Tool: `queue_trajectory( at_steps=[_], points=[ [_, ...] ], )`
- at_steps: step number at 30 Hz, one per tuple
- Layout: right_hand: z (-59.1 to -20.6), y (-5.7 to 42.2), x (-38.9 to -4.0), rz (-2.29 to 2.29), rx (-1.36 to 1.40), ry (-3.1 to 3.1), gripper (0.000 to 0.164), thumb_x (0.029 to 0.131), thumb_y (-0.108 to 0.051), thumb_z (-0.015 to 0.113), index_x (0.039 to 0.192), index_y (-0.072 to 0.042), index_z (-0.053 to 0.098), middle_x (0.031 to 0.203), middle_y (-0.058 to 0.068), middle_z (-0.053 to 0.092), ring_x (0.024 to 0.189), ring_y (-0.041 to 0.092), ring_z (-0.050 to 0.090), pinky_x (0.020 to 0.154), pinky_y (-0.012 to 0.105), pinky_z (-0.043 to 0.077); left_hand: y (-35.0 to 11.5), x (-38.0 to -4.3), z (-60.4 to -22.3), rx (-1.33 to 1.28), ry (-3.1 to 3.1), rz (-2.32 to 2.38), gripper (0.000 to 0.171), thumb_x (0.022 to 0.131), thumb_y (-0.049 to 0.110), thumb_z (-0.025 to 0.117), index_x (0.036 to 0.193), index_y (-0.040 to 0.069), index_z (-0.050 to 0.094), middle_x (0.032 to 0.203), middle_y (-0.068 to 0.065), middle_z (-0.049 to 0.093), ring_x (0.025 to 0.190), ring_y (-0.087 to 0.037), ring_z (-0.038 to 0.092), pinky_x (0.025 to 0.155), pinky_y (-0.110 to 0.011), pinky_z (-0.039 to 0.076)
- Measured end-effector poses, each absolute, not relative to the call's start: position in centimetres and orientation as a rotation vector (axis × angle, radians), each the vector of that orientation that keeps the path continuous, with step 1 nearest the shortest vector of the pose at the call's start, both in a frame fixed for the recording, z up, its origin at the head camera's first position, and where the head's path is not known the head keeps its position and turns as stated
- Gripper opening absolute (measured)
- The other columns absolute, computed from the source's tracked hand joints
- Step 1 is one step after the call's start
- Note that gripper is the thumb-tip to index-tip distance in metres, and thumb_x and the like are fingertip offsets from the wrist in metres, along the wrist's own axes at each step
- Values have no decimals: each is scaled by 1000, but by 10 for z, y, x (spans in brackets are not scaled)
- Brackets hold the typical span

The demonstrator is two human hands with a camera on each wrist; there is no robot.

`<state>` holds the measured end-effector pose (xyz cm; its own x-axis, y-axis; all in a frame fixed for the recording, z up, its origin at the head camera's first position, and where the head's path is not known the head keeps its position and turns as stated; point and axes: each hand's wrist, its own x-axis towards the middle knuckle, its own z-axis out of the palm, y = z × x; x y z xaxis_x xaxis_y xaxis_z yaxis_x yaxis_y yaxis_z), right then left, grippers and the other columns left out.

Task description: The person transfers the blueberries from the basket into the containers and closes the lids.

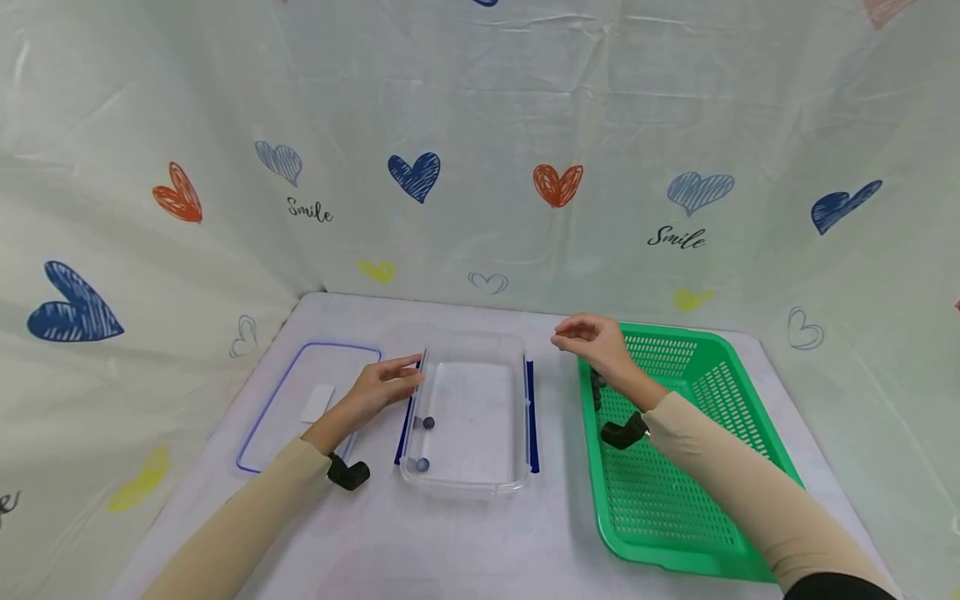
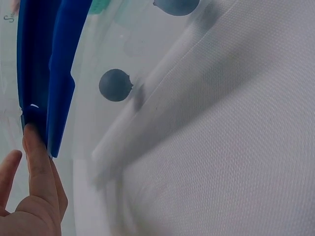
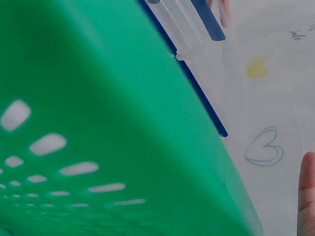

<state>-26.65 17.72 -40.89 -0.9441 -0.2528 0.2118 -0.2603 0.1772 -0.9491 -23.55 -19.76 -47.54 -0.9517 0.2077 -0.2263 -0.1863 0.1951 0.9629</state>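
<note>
A clear plastic box [image 1: 472, 487] with blue side latches [image 1: 533, 417] stands on the table. In it, along the left side, lie two small grey-blue balls [image 1: 423, 464]. My left hand [image 1: 372, 390] is at the box's left side; in the left wrist view its nearly straight fingers [image 2: 39, 169] touch a blue latch flap [image 2: 61, 83]. Over the back left rim of a green basket [image 1: 675, 500] hovers my right hand [image 1: 596, 343], fingers loosely bent, with nothing visible in it. The right wrist view shows only one finger [image 3: 306, 196] of it.
A clear lid with a blue edge [image 1: 288, 375] lies left of the box, with a small white rectangle [image 1: 318, 402] on it. Several dark round things [image 1: 596, 389] sit inside the basket's left wall. A heart-printed curtain [image 1: 487, 100] hangs behind the table.
</note>
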Motion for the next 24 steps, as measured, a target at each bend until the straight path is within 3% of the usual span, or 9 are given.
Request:
queue_trajectory(
  at_steps=[6,16,24],
  points=[
    [-410,189,-264,1949,507,-2375,21,81,-11,70,96,3,64,92,14,65,80,25,63,71,31,54,-197,-234,-474,32,2174,1810,62,81,34,70,136,17,47,123,-14,50,105,-19,56,87,-28,48],
    [-417,211,-258,1961,417,-2375,32,82,-9,69,102,13,59,96,14,63,82,17,62,77,40,52,-198,-234,-474,51,2178,1808,57,82,32,69,134,20,49,120,-12,51,107,-21,55,88,-29,48],
    [-427,228,-251,1878,365,-2435,34,82,-14,71,101,11,61,93,14,65,82,18,62,73,30,53,-197,-235,-476,63,2149,1835,61,81,33,70,136,17,47,122,-14,49,107,-18,55,88,-26,48]
  ],
)
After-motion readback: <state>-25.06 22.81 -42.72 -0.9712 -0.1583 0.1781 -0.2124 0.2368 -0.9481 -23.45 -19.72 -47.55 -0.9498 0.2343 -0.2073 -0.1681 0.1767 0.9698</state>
